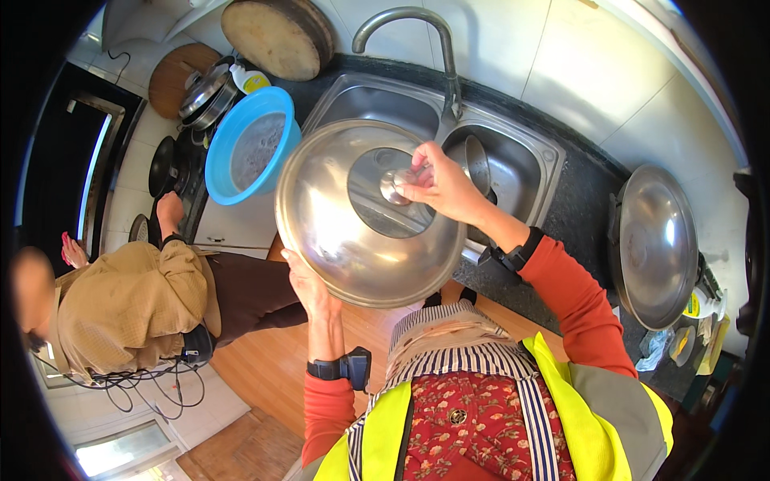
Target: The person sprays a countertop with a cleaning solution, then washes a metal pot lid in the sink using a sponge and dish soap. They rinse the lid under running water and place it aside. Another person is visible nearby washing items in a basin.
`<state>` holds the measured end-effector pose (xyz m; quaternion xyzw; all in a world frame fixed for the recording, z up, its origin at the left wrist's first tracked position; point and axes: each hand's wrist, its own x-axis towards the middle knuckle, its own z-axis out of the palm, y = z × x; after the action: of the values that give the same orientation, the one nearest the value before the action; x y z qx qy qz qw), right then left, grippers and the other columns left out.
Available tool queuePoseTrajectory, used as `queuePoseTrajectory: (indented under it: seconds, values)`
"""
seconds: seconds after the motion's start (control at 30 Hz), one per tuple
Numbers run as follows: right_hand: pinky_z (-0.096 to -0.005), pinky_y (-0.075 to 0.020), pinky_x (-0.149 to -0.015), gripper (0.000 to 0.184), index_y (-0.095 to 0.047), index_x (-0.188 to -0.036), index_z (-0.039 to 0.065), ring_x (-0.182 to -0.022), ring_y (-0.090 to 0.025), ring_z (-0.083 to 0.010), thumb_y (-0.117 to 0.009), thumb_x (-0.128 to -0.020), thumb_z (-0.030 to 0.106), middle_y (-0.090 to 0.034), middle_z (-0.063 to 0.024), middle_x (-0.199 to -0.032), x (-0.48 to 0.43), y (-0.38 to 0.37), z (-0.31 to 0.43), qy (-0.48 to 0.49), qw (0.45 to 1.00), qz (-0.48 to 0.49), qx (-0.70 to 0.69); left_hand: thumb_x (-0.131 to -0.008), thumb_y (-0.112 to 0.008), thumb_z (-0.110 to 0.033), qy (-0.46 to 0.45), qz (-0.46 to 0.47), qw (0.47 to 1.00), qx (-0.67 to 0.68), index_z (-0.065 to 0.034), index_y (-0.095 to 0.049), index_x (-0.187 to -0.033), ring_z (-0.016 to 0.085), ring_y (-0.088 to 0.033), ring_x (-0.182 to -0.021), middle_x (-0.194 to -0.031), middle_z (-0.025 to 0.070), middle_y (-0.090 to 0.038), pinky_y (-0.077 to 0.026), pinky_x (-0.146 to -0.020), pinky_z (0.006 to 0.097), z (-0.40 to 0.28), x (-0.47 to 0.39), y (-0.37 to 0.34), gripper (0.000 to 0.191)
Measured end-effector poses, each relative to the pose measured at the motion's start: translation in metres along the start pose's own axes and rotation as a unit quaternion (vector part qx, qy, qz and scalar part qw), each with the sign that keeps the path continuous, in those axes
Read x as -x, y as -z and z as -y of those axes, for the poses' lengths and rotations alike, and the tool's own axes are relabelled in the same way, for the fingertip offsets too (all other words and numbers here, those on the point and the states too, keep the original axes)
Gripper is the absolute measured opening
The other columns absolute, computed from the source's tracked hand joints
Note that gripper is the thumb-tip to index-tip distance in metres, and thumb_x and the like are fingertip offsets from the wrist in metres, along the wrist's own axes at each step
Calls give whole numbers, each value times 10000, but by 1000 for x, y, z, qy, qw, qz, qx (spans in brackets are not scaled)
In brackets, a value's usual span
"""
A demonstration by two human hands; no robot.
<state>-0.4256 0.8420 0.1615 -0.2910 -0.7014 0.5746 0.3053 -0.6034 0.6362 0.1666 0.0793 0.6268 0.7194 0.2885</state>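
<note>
A large domed steel wok lid (319, 228) with a round glass window (376, 210) is held up in front of me. My right hand (442, 183) grips the metal knob (396, 186) at the lid's middle. Along the lower left rim, my left hand (313, 285) holds the lid from its edge, the fingers partly hidden beneath it. Behind the lid is a double-bowl steel sink (553, 159), partly covered by it. A metal pan or ladle-like vessel (477, 162) stands in the right bowl; its lower part is hidden by my arm.
A curved faucet (448, 54) rises behind the sink. To the left, a blue basin (219, 162) holds sudsy water. A large steel wok (656, 246) leans at the right. A co-worker (132, 294) stands at left, near a black pan (162, 167). A wooden chopping block (271, 39) stands behind.
</note>
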Motion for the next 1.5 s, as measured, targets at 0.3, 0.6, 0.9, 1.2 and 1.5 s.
queuePoseTrajectory:
  seconds: [0.3,0.6,0.9,1.2,1.5]
  values:
    - [-321,-523,-722,320,-530,-1097,27,-786,-658,-185,-702,-855,145,-616,-129,-1017,30,93,-38,2,982,-170,80,-1057,-300,-492,-92,-40,995,6,28,-487,-1340,237,-616,-1056,-1232,114,-610,-523,-909,373,-33,-15,-4,622]
    - [-347,-505,-729,259,-521,-1052,32,-812,-620,-210,-651,-831,66,-599,-106,-931,113,112,-120,-69,965,-109,228,-1036,-312,-541,-103,-96,988,-59,31,-503,-1343,271,-610,-1098,-1293,127,-589,-520,-927,396,-42,-19,-23,678]
    - [-458,-483,-796,221,-565,-996,32,-929,-604,-399,-673,-815,95,-608,-175,-978,139,85,-152,-168,922,-76,341,-1032,-352,-532,-119,-84,987,-66,47,-519,-1326,263,-614,-1069,-1275,141,-592,-522,-899,368,-37,-50,-50,670]
    - [-417,-499,-861,184,-673,-991,72,-997,-592,-314,-596,-825,94,-615,-91,-1012,137,64,-154,-47,838,153,521,-1036,-374,-517,-78,-59,992,-75,43,-497,-1327,250,-600,-1048,-1251,123,-580,-533,-883,372,-27,-101,-62,643]
    - [-404,-513,-820,115,-701,-906,59,-959,-585,-292,-609,-845,91,-612,-78,-969,128,74,-148,-144,799,131,569,-1042,-362,-503,-54,-52,994,-77,67,-491,-1352,247,-600,-1091,-1302,138,-574,-513,-916,364,-14,-134,-80,661]
